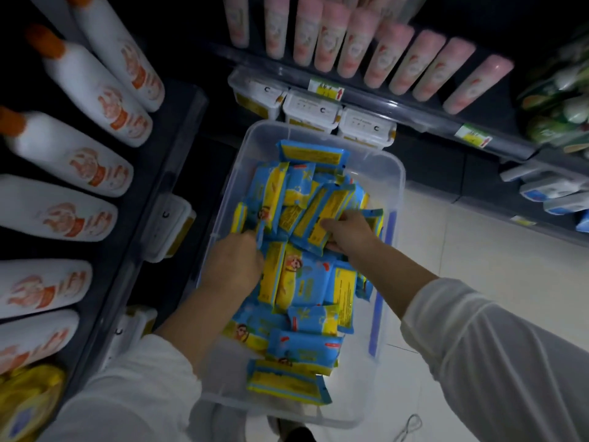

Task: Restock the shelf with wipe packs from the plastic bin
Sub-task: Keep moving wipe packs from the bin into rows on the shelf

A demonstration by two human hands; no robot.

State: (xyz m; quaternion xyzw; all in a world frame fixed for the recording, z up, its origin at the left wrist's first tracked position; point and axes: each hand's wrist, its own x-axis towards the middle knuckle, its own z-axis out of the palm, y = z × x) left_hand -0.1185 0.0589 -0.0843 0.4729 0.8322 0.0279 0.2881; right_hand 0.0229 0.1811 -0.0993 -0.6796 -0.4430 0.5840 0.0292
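Gathering stock is the step in hand: both hands are reaching into the clear plastic bin (395, 173), which is sitting on the floor (478, 250) and holding a loose heap of blue-and-yellow wipe packs (306, 282). The right hand (349, 232) is gripping a slanted bundle, thumb on top; the left hand (234, 261) is curling its fingers round packs beside it. Next, I judge, the handfuls are needing a lift clear of the rim and a carry to the shelf (366, 100), perhaps beside the white tubs (310, 111)
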